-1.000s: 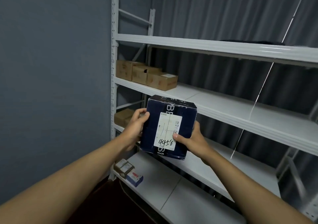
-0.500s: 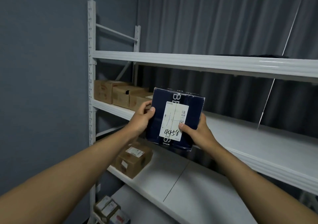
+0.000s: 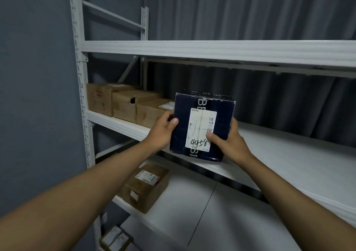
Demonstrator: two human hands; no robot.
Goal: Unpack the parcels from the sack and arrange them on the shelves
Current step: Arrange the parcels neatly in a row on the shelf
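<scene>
Currently a dark blue parcel is held upright at the front edge of the middle shelf, right of three brown cartons. The left hand grips its left side, thumb on the face; the right hand grips its right, thumb on the white label. Handwritten: "4458"; printed: "450".

One view only, from the head. Looks forward and a bit down, straight at the white metal shelves, close up. Both bare arms reach out from the bottom corners. Grey wall on the left, dark curtain behind.
</scene>
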